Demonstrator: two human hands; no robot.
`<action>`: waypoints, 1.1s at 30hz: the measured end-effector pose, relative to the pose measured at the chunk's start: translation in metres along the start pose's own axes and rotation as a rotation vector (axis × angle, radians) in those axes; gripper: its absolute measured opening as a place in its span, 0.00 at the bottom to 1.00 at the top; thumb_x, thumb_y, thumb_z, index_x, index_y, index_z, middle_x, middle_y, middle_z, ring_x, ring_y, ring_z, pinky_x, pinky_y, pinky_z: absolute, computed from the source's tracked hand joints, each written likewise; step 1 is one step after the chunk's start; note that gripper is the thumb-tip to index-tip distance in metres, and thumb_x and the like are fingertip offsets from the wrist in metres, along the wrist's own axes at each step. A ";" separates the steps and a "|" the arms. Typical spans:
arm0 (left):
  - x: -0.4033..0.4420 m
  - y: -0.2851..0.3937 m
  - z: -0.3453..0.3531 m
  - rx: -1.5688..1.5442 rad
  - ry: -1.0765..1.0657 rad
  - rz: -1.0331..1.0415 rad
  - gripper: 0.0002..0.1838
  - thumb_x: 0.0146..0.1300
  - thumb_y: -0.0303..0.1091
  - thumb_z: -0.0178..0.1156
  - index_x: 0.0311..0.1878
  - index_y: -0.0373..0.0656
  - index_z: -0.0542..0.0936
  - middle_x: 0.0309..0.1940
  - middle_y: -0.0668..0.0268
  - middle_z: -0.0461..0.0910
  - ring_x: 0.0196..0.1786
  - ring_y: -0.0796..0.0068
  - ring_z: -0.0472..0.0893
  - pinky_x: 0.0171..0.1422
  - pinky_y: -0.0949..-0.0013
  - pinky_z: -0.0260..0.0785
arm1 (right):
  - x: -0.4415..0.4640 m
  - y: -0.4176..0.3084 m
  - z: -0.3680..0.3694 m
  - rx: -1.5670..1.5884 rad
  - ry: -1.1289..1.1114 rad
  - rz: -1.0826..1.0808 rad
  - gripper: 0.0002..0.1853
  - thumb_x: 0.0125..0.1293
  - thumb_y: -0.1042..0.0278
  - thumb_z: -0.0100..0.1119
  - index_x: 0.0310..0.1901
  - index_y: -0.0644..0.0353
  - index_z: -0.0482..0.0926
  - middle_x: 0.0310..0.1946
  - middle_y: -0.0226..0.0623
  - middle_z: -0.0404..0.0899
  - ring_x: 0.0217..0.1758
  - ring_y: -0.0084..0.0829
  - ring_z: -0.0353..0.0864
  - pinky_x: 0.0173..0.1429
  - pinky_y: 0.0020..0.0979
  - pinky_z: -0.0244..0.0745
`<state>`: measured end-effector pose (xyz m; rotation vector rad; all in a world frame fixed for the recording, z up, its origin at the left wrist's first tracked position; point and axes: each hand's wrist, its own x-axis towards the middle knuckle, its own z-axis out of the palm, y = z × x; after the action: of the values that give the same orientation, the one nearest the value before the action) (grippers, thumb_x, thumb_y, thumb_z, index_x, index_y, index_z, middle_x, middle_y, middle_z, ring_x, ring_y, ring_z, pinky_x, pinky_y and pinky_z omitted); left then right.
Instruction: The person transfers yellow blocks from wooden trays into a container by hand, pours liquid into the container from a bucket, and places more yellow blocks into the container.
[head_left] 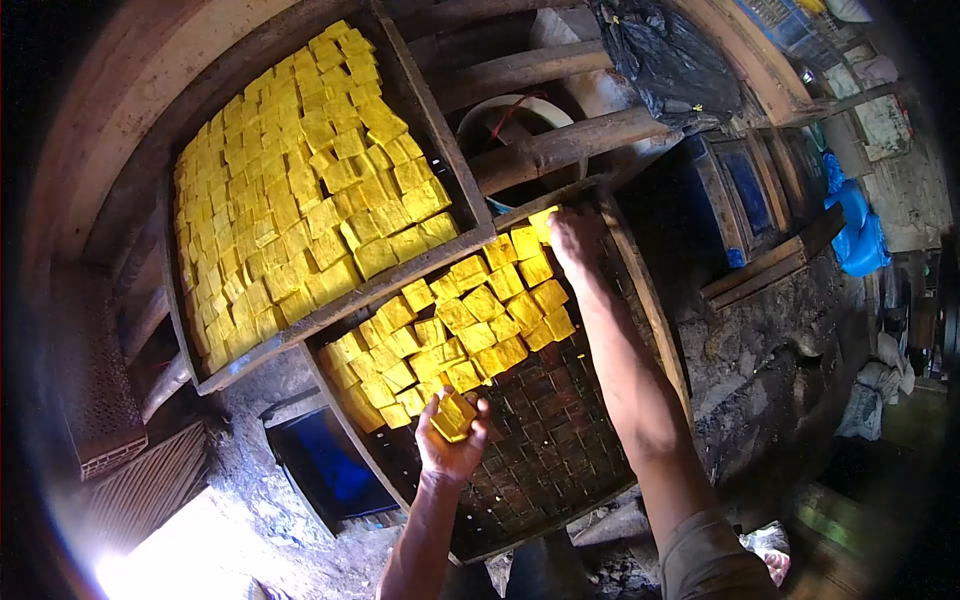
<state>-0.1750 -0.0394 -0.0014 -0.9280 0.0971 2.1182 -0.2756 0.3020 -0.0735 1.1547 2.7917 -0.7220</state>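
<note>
My left hand (455, 455) is palm up near the front of the woven tray, its fingers curled around a yellow tofu block (452, 417). At the tray's far edge, my right hand (577, 240) has its fingers closed on another yellow tofu block (542, 222), partly hidden by the hand. Between the hands, rows of yellow tofu blocks (483, 304) lie close together across the far part of the wood-framed woven tray (545, 425). The dark weave shows in its nearer part.
A second wooden-framed tray (340, 302), packed with yellow tofu blocks (300, 190), adjoins at the upper left. Wooden beams (560, 150) and a round tub (515, 110) lie beyond. A black plastic bag (665, 60) hangs at the top; a blue plastic bag (860, 230) is at right.
</note>
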 end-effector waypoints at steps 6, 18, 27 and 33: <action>0.046 0.002 0.028 0.005 0.057 0.144 0.16 0.66 0.42 0.55 0.52 0.45 0.77 0.43 0.54 0.79 0.46 0.55 0.79 0.51 0.57 0.75 | -0.032 -0.025 0.001 0.086 0.285 -0.360 0.14 0.60 0.65 0.58 0.44 0.64 0.75 0.40 0.46 0.76 0.42 0.38 0.77 0.46 0.42 0.74; 0.056 -0.036 0.030 0.125 -0.107 0.130 0.16 0.64 0.46 0.54 0.51 0.51 0.79 0.62 0.60 0.75 0.69 0.51 0.68 0.72 0.40 0.58 | -0.232 -0.042 -0.054 0.464 -0.120 -0.385 0.33 0.40 0.73 0.72 0.52 0.54 0.70 0.48 0.45 0.71 0.51 0.44 0.75 0.56 0.40 0.74; 0.016 -0.027 -0.035 0.004 -0.093 0.036 0.21 0.65 0.59 0.51 0.48 0.55 0.80 0.54 0.58 0.80 0.61 0.43 0.74 0.64 0.29 0.61 | -0.203 0.025 -0.004 0.160 0.523 -0.178 0.24 0.62 0.67 0.66 0.59 0.64 0.75 0.54 0.49 0.79 0.60 0.46 0.76 0.64 0.43 0.71; -0.011 -0.028 -0.013 0.149 -0.102 0.041 0.23 0.64 0.62 0.51 0.51 0.59 0.79 0.55 0.58 0.76 0.61 0.44 0.73 0.57 0.33 0.68 | -0.204 0.009 0.018 0.271 0.485 -0.063 0.11 0.61 0.74 0.66 0.45 0.61 0.77 0.42 0.38 0.83 0.44 0.37 0.83 0.47 0.38 0.78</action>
<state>-0.1432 -0.0320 0.0032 -0.7350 0.2203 2.1595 -0.1244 0.1647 -0.0516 1.4647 3.2097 -0.9643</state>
